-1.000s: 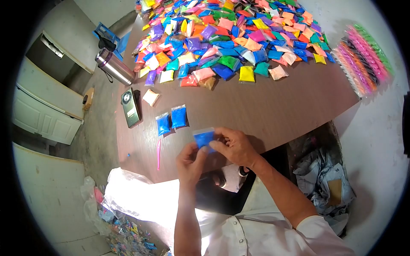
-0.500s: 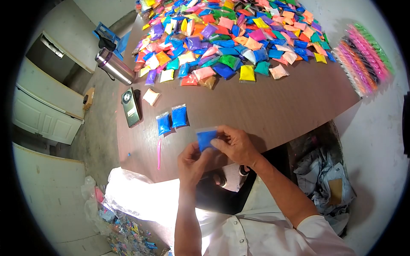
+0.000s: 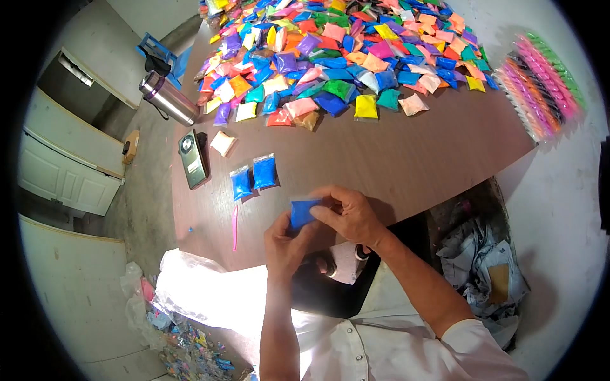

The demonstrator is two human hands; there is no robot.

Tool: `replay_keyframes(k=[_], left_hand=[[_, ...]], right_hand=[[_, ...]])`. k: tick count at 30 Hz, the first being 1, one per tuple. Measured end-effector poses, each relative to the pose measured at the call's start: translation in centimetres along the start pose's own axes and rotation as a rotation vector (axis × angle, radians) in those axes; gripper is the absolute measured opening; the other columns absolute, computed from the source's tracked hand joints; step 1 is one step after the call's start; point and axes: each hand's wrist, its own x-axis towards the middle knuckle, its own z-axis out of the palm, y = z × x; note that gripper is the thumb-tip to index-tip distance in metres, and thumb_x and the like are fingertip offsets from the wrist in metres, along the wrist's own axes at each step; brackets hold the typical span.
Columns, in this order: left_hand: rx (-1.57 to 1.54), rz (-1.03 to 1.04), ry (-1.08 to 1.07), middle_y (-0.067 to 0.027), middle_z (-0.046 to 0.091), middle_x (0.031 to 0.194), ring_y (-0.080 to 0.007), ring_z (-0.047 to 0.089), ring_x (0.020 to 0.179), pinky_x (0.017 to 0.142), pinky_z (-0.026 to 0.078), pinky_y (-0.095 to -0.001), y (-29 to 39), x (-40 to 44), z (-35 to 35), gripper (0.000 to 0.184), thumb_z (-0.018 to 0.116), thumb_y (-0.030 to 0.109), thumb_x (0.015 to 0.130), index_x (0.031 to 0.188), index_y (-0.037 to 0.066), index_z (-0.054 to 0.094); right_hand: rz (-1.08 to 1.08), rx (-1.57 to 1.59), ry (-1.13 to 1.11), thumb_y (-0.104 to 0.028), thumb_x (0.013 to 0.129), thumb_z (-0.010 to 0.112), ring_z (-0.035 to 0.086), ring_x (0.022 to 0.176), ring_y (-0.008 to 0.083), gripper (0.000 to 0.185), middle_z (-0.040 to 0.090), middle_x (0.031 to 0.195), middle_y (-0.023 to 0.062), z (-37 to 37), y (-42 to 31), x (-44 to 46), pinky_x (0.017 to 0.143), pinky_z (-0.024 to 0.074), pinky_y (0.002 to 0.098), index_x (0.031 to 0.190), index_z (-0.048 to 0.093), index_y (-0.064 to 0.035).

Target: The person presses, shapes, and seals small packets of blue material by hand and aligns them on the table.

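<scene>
Over the front edge of the table, both hands hold one small clear packet with blue filling. My left hand grips its lower left side, thumb in front. My right hand pinches the right side near the top, fingers closed on it. Two more blue packets, one left and one right, lie flat on the table beyond my left hand. A thin pink plastic stick lies left of that hand. Farther left is a pale peach packet.
A large heap of coloured packets covers the table's far end. A steel flask and a phone stand and lie at the left edge. Bundles of twisted coloured strips are at the far right. Crumpled wrapping fills a box below right.
The clear top strip of the held packet stood up earlier; now it hardly shows, and the packet looks shorter. Both hands stay in nearly the same place. The view has shifted slightly.
</scene>
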Motion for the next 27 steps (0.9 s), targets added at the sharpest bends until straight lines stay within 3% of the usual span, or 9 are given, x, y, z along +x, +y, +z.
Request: replay_keyframes(k=[8,15,20,27], left_hand=[[-0.116,-0.028,-0.039,-0.0041,0.076,0.1,-0.0099,0.067,0.088,0.082,0.055,-0.0254,-0.8,0.2,-0.3,0.024,0.081,0.009,0.096,0.116,-0.002,0.073],[-0.03,-0.037,-0.06,-0.0048,0.076,0.1,-0.0102,0.068,0.089,0.083,0.055,-0.0257,-0.9,0.2,-0.7,0.025,0.08,0.01,0.097,0.118,-0.002,0.073],[-0.188,-0.1,-0.069,-0.0062,0.076,0.102,-0.0116,0.069,0.092,0.083,0.055,-0.0265,0.0,0.3,-0.8,0.026,0.076,0.009,0.097,0.12,-0.003,0.074],[-0.197,-0.032,-0.064,-0.006,0.077,0.103,-0.0122,0.07,0.094,0.086,0.055,-0.0269,-1.4,0.2,-1.1,0.023,0.074,0.008,0.099,0.119,-0.003,0.075]], right_hand=[[0.034,-0.046,-0.041,-0.012,0.096,0.077,0.069,0.084,0.0151,0.022,0.073,0.095,0.0087,-0.3,-0.4,-0.1,0.079,0.0574,0.0309,0.114,0.071,0.0003],[0.035,-0.015,-0.071,-0.01,0.097,0.075,0.069,0.084,0.0146,0.02,0.073,0.095,0.0085,-0.3,-0.1,0.1,0.078,0.0574,0.0312,0.114,0.072,0.0001],[0.076,-0.004,-0.069,-0.011,0.098,0.075,0.069,0.085,0.0146,0.02,0.073,0.095,0.0092,-0.3,0.1,0.0,0.078,0.0577,0.0312,0.113,0.071,0.0008],[0.026,-0.069,-0.084,-0.013,0.097,0.075,0.069,0.084,0.0164,0.021,0.074,0.095,0.009,-0.4,-0.5,0.1,0.078,0.0572,0.031,0.113,0.072,0.001]])
